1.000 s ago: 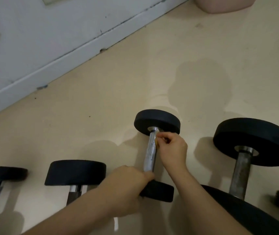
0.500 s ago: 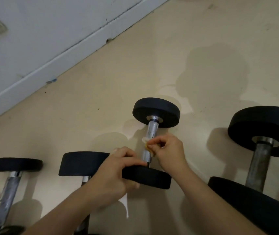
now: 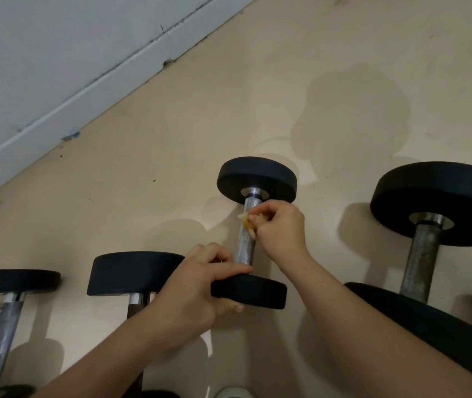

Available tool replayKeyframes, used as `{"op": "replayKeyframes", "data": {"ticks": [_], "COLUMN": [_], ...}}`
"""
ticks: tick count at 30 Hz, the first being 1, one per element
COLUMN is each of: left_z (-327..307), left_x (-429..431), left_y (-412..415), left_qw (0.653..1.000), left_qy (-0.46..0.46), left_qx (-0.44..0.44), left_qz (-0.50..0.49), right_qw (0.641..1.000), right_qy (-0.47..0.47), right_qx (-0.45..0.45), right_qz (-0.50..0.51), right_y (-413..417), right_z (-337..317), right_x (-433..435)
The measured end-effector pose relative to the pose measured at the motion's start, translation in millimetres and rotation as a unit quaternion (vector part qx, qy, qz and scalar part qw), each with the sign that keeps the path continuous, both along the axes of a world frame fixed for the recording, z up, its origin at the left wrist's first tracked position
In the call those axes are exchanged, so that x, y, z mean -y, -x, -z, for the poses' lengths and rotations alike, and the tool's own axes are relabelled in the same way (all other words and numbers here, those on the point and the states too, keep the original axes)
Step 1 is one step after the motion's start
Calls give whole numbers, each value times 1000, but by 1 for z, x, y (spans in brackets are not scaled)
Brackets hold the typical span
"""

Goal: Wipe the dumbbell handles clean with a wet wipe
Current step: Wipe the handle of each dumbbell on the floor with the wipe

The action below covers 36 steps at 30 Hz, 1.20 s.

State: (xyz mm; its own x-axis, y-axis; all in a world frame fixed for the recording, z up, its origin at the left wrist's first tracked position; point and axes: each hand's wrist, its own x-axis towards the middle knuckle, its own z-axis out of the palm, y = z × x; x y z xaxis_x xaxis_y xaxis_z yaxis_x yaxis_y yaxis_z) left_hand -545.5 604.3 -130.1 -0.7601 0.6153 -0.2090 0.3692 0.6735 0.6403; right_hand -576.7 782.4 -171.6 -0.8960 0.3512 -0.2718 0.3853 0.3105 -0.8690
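- Setting: beige floor [image 3: 171, 145], scuffed and stained, meeting a pale wall [image 3: 42, 53] with a baseboard at upper left.
- Right hand [image 3: 282, 228]: we see it curled, fingertips pinching a small wad of wet wipe [image 3: 248, 222], yellowed, and pressing it against the upper part of the handle [image 3: 244, 245], just below the far weight.
- Left hand [image 3: 194, 294]: closed over the rim of the near weight [image 3: 257, 291], thumb on top, fingers under.
- Small dumbbell [image 3: 256, 179]: lying on the floor between both hands, chrome handle, black round ends.
- Handling, as we judge it: rigid and heavy for its size, and round-ended, so liable to roll; best steadied at a weight, leaving the bar free. The knurled bar should grip the wipe; the wipe is soft, limp and easily torn.
- Neighbours: a large dumbbell [image 3: 441, 202] with a dull, rusty-looking bar to the right; two more [image 3: 134, 271] [image 3: 13, 280] to the left.
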Motion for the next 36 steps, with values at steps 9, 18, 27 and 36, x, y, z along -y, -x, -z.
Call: {"op": "replayKeyframes", "data": {"ticks": [9, 18, 27, 36], "left_z": [3, 12, 8, 15], "left_x": [-9, -4, -21, -15], "left_y": [-12, -21, -24, -24], "left_qw": [999, 993, 992, 990], "left_qy": [-27, -94, -109, -115], "left_qx": [-32, -40, -67, 18], "left_qz": [-12, -67, -22, -81], "right_qw": [997, 985, 976, 974], "right_qy": [-69, -123, -153, -181], "right_qx": [-18, -25, -5, -4], "right_qz": [-29, -118, -156, -137], "right_y": [0, -5, -12, -10], "right_z": [3, -1, -8, -12], "right_x": [-6, -1, -13, -27]}}
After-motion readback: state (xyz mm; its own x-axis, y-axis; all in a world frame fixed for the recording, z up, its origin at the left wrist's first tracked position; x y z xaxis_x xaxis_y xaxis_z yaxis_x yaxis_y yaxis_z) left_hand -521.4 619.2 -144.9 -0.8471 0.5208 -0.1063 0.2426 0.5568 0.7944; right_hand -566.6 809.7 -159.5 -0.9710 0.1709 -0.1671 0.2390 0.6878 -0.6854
